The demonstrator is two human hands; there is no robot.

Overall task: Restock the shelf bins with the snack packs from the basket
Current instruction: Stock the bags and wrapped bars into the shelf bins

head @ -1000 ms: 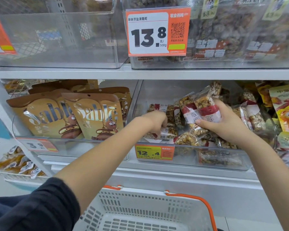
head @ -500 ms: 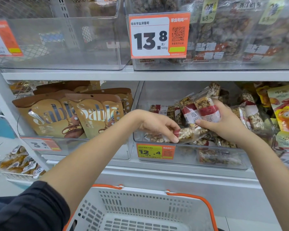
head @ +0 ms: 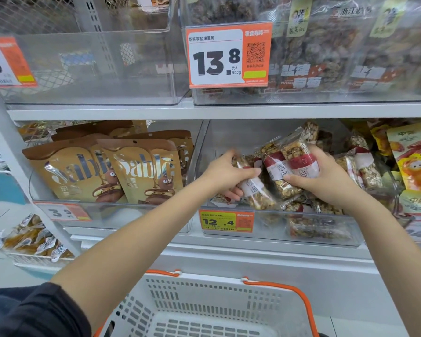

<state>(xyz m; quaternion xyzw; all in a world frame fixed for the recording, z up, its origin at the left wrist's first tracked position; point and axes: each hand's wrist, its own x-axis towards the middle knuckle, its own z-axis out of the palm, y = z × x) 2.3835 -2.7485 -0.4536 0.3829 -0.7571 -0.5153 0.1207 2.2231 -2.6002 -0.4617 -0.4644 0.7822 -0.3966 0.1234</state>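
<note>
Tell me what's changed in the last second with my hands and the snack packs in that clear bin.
Your left hand came up from the bin floor and now grips one nut-bar pack, lifted and tilted toward the packs in your right hand. The right hand stayed put, holding two upright packs. The clear bin, the Sable bags and the basket are unchanged.

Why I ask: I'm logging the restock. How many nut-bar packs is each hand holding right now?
Left hand, nut-bar pack: 1
Right hand, nut-bar packs: 2 visible
Total: 3
</note>
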